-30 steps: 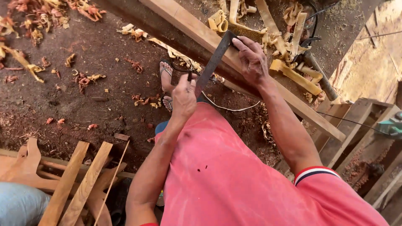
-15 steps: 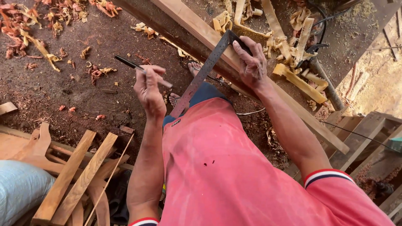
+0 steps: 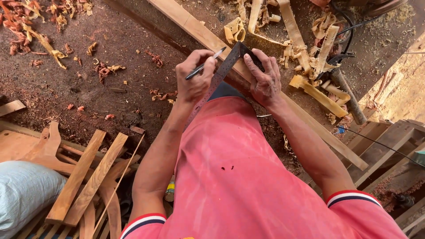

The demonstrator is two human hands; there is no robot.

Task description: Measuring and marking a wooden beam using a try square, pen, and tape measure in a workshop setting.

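Note:
A long pale wooden plank runs diagonally across the dirt floor. A metal try square lies across it, its blade reaching back toward my pink shirt. My right hand presses the square's dark stock down against the plank. My left hand holds a pen with its tip at the blade's edge, next to the plank.
Curled wood shavings and offcuts lie beyond the plank, with a black cable among them. Loose wooden slats and a grey sack sit at lower left. Stacked timber frames stand at right. Reddish chips litter the dirt.
My left hand has risen from low near my foot, carrying the pen up to the square's blade. My right hand has stayed on the square at the plank.

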